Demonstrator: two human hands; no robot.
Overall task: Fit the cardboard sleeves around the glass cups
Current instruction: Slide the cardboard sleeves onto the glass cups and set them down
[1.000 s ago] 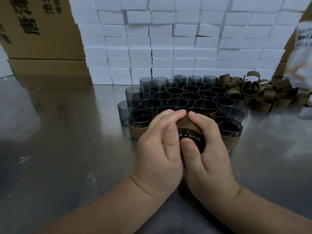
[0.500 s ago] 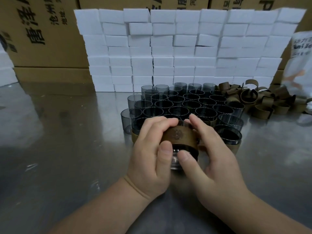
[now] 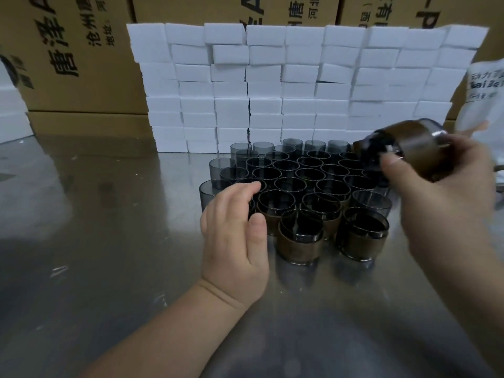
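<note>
Sleeved cup (image 3: 403, 151) held up in the right hand (image 3: 447, 203)
The right hand grips the sleeved cup on its side, up in the air at the far right of the bunch of glass cups (image 3: 286, 170). The left hand (image 3: 234, 236) holds nothing; its fingers are softly bent over the near left cups. The 2 nearest cups (image 3: 300, 241) wear brown sleeves too. The bunch stands on a shiny table (image 3: 95, 241), with a wall of white blocks (image 3: 272, 85) and cardboard boxes (image 3: 81, 50) behind.
</note>
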